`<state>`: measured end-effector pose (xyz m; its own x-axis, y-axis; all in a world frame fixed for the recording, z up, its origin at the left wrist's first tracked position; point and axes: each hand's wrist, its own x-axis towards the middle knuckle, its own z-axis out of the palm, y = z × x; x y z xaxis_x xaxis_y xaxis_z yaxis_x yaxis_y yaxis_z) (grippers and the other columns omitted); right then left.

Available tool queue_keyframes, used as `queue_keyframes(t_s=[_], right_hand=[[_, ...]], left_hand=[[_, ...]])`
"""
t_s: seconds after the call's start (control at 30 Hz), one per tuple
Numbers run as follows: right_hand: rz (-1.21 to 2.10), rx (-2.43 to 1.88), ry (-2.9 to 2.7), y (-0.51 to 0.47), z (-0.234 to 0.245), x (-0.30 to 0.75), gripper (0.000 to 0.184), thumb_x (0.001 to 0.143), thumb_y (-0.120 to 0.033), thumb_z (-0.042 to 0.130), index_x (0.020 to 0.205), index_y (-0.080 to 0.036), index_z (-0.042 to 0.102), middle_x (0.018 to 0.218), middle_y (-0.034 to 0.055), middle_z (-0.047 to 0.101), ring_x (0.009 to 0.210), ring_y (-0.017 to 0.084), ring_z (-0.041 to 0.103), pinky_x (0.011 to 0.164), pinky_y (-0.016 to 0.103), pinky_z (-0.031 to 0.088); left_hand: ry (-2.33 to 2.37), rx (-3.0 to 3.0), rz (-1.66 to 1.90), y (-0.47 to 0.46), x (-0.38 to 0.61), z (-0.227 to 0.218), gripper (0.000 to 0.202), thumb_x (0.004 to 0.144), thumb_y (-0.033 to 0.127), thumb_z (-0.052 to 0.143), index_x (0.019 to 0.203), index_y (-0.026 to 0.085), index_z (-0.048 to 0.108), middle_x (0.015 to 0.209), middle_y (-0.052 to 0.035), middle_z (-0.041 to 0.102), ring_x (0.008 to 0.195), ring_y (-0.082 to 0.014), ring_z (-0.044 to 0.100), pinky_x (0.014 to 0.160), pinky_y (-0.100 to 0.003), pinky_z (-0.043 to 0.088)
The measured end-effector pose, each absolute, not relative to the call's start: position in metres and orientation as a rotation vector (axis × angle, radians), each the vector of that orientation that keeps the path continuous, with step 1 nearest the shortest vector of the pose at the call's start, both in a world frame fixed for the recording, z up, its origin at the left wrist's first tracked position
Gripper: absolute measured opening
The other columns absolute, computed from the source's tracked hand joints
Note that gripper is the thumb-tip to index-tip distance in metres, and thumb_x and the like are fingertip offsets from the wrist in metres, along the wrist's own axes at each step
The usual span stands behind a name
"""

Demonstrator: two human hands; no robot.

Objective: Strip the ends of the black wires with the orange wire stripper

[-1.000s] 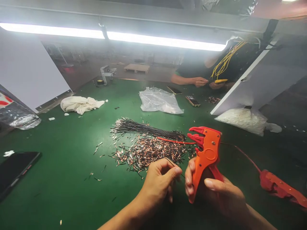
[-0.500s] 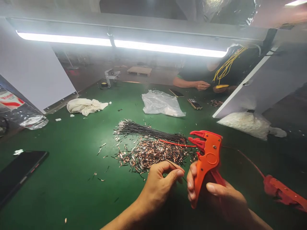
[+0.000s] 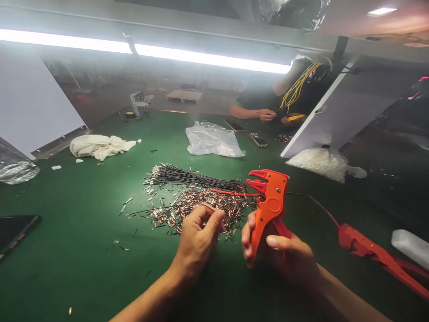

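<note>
Right hand (image 3: 284, 257): wrapped around the handles of the orange wire stripper (image 3: 268, 208), fingers clamped on it, tool head up toward 12 o'clock.
Left hand (image 3: 197, 239): thumb and forefinger pinched together on a thin wire piece (image 3: 208, 206), at 9 o'clock of the stripper, just beside it.
Wire scraps (image 3: 197, 210): coppery heap on the green surface (image 3: 67, 250), at 12 o'clock of the left hand, touching its fingertips.
Black wires (image 3: 191, 178): straight bundle lying at 12 o'clock of the scraps, ends toward 9 o'clock.
Red tool (image 3: 375, 255): flat on the surface at 3 o'clock of the right hand, well apart.
Plastic bag (image 3: 212, 141): crumpled, at 12 o'clock beyond the black wires.
White cloth (image 3: 98, 146): bunched at 10 o'clock.
Phone (image 3: 13, 230): dark, at 9 o'clock by the edge.
Other person's hands (image 3: 268, 115): at 1 o'clock, busy with yellow wires (image 3: 298, 87).
</note>
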<state>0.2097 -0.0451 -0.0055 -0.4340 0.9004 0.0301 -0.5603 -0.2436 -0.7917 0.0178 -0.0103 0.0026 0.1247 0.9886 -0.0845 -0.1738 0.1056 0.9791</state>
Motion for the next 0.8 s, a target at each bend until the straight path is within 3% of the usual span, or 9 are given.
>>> queue_keyframes(t_s=[0.3,0.8], right_hand=[[2.052,-0.419,-0.973,-0.056,-0.023,0.196,0.034,0.079,-0.026,0.069,0.108,-0.012,0.058,0.091,0.0102,0.071,0.075,0.018,0.068,0.066,0.029,0.051],[2.104,-0.383,-0.874,-0.066,-0.026,0.189,0.033,0.081,-0.027,0.072,0.106,-0.011,0.059,0.088,0.0105,0.069,0.072,0.015,0.067,0.065,0.024,0.05]], left_hand=[[0.866,0.764,1.275,0.009,-0.004,0.044,0.039,0.063,0.046,0.084,0.073,0.015,0.062,0.054,0.0036,0.057,0.04,-0.0055,0.046,0.034,-0.015,0.035],[0.855,0.712,1.231,0.0,-0.003,0.033,0.036,0.063,0.046,0.085,0.075,0.016,0.069,0.052,0.0043,0.056,0.039,-0.0037,0.043,0.034,-0.013,0.03]])
